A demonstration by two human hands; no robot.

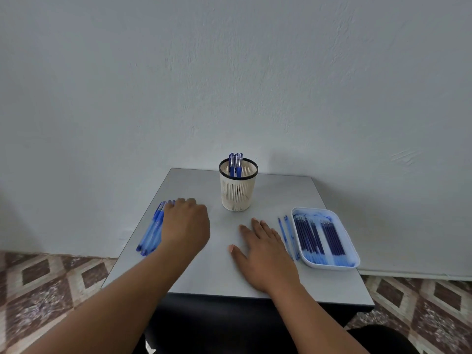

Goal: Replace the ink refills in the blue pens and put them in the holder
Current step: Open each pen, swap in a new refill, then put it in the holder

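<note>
Left of the cream slotted plastic holder (238, 190), the left hand (186, 223) lay over blue pens (151, 233)
Right hand (263, 254) rested flat, fingers spread; left grip unclear

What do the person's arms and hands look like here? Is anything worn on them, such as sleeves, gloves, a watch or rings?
Both forearms are bare as far as the picture shows: no sleeves reach into view. The left hand and the right hand wear no gloves. No watch, bracelet or ring shows on either wrist or on the fingers that are visible. The nails look short and unpainted.
</note>
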